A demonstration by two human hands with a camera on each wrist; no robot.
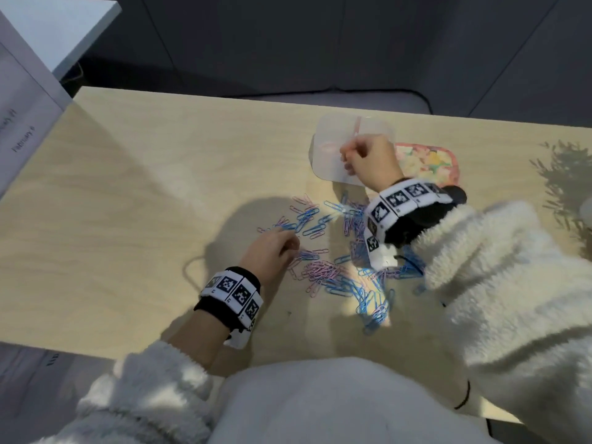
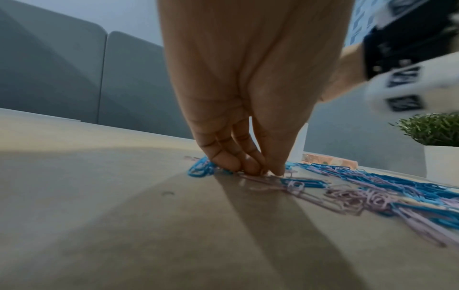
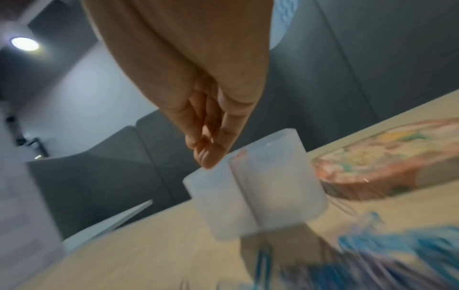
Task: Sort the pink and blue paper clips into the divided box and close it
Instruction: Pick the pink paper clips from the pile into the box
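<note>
A loose heap of pink and blue paper clips (image 1: pixel 323 270) (image 2: pixel 372 188) lies spread on the light wooden table (image 1: pixel 144 187). My left hand (image 1: pixel 282 241) (image 2: pixel 263 170) is at the heap's left edge, fingertips pinched down on a pink clip on the table. Behind the heap stands the translucent divided box (image 1: pixel 326 123) (image 3: pixel 273 186), open. My right hand (image 1: pixel 347 155) (image 3: pixel 206 157) hovers over its left compartment with the fingertips bunched together; whether they hold a clip is hidden. Something pink lies in that compartment. The flower-patterned lid (image 1: pixel 429 158) (image 3: pixel 387 160) lies right of the box.
A small green plant (image 2: pixel 434 129) in a white pot stands at the table's right end. Printed white sheets (image 1: pixel 19 107) overlap the far left corner. A grey sofa runs behind the table. My fluffy white sleeves hang over the near edge and the heap's right side.
</note>
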